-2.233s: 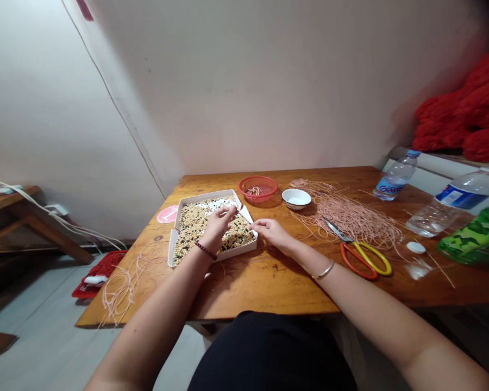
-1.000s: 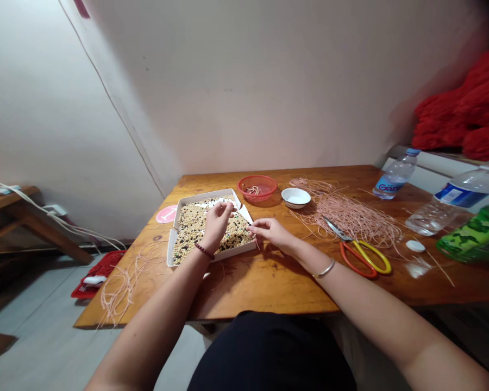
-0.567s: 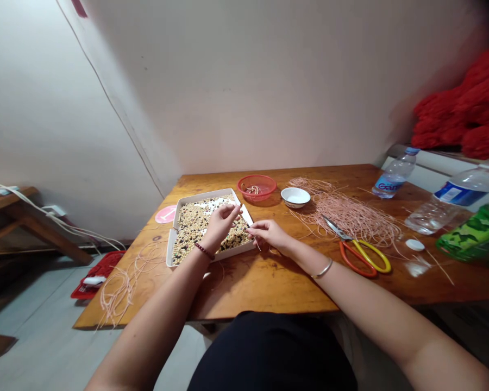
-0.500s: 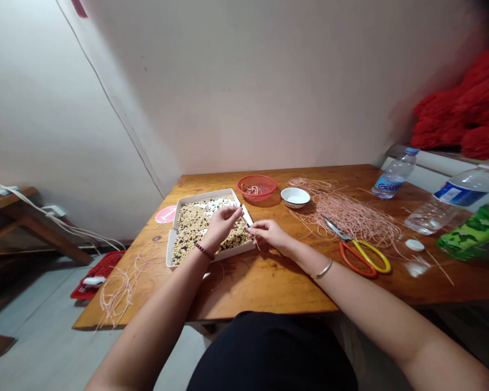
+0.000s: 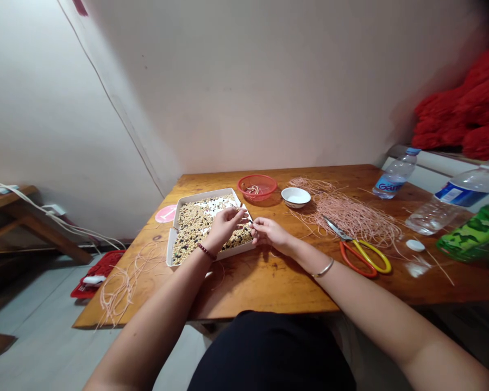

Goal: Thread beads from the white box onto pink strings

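Observation:
My left hand (image 5: 225, 225) is closed in a pinch above the right part of a white tray (image 5: 171, 247) of small beige and black beads (image 5: 193, 220). Close beside it, over the tray's right edge, my right hand (image 5: 268, 232) pinches too. A thin pink cord (image 5: 274, 253) hangs below the right hand, and its upper part runs between the two sets of fingertips. Something small and dark, perhaps a bead, shows at the fingertips; its detail is too fine to make out.
Behind stand a red basket (image 5: 257, 196) with short cords and a white bowl (image 5: 295, 202). To the right lie a pile of pink cords (image 5: 354, 217), scissors (image 5: 361, 255), a bottle cap (image 5: 415, 245) and several plastic bottles (image 5: 395, 174). Loose cords (image 5: 120, 290) hang over the left edge.
Both hands have shifted slightly to the right. The fingertips have changed their hold a little, and the dark bit between them now shows more clearly.

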Action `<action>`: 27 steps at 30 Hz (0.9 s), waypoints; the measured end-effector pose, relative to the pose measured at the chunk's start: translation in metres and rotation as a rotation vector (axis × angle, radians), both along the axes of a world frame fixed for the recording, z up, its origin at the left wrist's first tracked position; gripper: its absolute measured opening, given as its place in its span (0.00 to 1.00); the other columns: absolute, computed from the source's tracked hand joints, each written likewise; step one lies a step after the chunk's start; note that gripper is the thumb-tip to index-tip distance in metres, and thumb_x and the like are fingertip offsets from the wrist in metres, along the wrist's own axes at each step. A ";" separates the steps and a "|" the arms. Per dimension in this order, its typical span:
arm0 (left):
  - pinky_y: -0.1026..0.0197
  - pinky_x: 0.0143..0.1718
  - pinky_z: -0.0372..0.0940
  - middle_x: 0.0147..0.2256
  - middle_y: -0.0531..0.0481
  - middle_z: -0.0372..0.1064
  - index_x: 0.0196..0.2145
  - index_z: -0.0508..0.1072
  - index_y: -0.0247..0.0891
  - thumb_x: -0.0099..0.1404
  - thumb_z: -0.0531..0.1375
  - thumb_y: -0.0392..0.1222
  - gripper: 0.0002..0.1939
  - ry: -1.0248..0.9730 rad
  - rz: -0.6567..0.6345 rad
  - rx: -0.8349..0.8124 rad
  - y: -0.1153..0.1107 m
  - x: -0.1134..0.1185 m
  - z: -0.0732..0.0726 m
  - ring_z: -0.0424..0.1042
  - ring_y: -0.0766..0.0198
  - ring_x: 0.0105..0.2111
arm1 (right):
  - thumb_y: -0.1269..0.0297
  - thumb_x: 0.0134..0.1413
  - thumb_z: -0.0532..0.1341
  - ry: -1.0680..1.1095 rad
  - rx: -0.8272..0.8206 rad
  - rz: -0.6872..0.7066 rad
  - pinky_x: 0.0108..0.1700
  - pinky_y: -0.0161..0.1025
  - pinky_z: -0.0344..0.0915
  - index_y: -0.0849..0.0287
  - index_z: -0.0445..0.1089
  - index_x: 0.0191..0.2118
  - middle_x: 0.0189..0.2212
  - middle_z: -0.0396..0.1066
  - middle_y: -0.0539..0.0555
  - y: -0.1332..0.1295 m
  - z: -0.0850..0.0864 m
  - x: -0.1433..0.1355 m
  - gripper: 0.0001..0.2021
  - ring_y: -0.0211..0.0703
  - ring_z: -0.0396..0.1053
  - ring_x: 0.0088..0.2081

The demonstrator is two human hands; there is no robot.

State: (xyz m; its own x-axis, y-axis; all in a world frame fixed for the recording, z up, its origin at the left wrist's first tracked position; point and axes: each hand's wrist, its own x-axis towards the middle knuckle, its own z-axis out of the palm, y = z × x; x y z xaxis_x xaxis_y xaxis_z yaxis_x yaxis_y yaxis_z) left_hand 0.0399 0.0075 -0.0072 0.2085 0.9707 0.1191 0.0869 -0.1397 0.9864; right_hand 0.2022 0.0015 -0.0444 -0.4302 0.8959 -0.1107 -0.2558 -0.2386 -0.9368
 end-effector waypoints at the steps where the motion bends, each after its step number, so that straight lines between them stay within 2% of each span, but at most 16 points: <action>1: 0.62 0.33 0.67 0.36 0.43 0.73 0.34 0.71 0.34 0.55 0.62 0.55 0.20 -0.007 0.000 0.006 -0.001 0.001 0.000 0.75 0.59 0.35 | 0.62 0.51 0.61 0.020 -0.002 0.015 0.20 0.29 0.59 0.59 0.60 0.30 0.19 0.60 0.43 0.000 0.000 0.000 0.08 0.28 0.57 0.15; 4: 0.62 0.34 0.68 0.37 0.43 0.72 0.35 0.70 0.35 0.56 0.62 0.55 0.19 -0.036 -0.013 0.014 -0.002 0.002 0.001 0.75 0.60 0.35 | 0.63 0.50 0.59 0.050 0.004 0.038 0.14 0.26 0.40 0.59 0.59 0.30 0.14 0.48 0.39 -0.001 0.002 0.002 0.07 0.25 0.41 0.12; 6: 0.62 0.34 0.68 0.38 0.43 0.72 0.35 0.70 0.35 0.56 0.62 0.55 0.19 -0.041 -0.026 0.008 -0.002 0.002 0.001 0.75 0.61 0.35 | 0.62 0.49 0.58 0.038 0.014 0.024 0.14 0.27 0.33 0.59 0.60 0.31 0.14 0.45 0.39 -0.003 0.004 0.004 0.07 0.25 0.37 0.12; 13: 0.65 0.31 0.67 0.37 0.45 0.72 0.35 0.69 0.34 0.57 0.61 0.53 0.18 -0.041 -0.041 0.017 -0.001 0.002 0.000 0.75 0.62 0.34 | 0.52 0.49 0.60 0.024 0.018 -0.001 0.14 0.28 0.31 0.56 0.56 0.30 0.13 0.43 0.37 -0.007 0.010 0.002 0.15 0.26 0.35 0.12; 21: 0.65 0.32 0.68 0.38 0.44 0.72 0.35 0.68 0.34 0.57 0.62 0.54 0.19 -0.070 -0.063 0.025 0.001 0.000 -0.003 0.75 0.62 0.35 | 0.52 0.46 0.63 -0.040 0.062 -0.016 0.14 0.28 0.32 0.55 0.58 0.33 0.11 0.44 0.36 -0.008 0.010 0.002 0.16 0.26 0.36 0.12; 27: 0.63 0.34 0.69 0.37 0.45 0.71 0.34 0.66 0.34 0.57 0.61 0.54 0.19 -0.078 -0.038 -0.004 -0.003 0.003 0.000 0.75 0.61 0.35 | 0.59 0.48 0.57 0.008 -0.019 0.003 0.15 0.29 0.31 0.56 0.54 0.26 0.13 0.42 0.38 -0.006 0.012 0.004 0.11 0.26 0.35 0.12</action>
